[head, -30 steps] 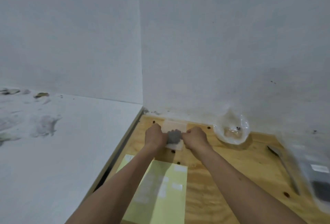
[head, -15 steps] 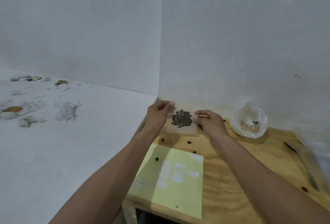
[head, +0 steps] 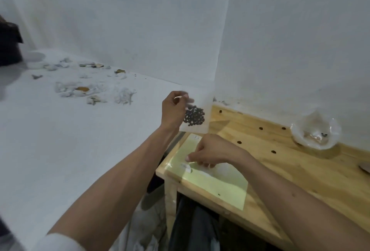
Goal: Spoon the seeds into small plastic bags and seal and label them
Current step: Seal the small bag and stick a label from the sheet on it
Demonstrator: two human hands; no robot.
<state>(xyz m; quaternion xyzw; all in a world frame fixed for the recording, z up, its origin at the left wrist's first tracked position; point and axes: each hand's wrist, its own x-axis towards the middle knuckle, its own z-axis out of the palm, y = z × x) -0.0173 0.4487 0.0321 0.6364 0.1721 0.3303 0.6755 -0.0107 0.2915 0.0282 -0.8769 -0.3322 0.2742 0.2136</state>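
Head view: the two hands have split up. Half a second ago both pinched the top edge of the small plastic bag (head: 197, 118); now only the left hand (head: 173, 110) holds it, fingers pinched on the upper left corner, bag lifted clear of the desk (head: 300, 170) and hanging near the wall corner. Seeds (head: 194, 117) sit in a dark clump in the middle of the bag. No gap shows at the top edge, though blur makes that uncertain.

The right hand (head: 212, 153) has dropped to the yellow-green sheet (head: 216, 182) at the desk's near left corner. Its fingers are curled, thumb and fingertips meeting at a small white label (head: 186, 166) on the sheet; whether the label is already lifted cannot be told.

Judgement: sealing looks finished for this bag, and the step in hand is labelling, peeling a sticker to press onto the held bag.

Loose seeds lie scattered on the desk. A clear bowl (head: 316, 130) with a few seeds stands well apart, at the far right by the wall.
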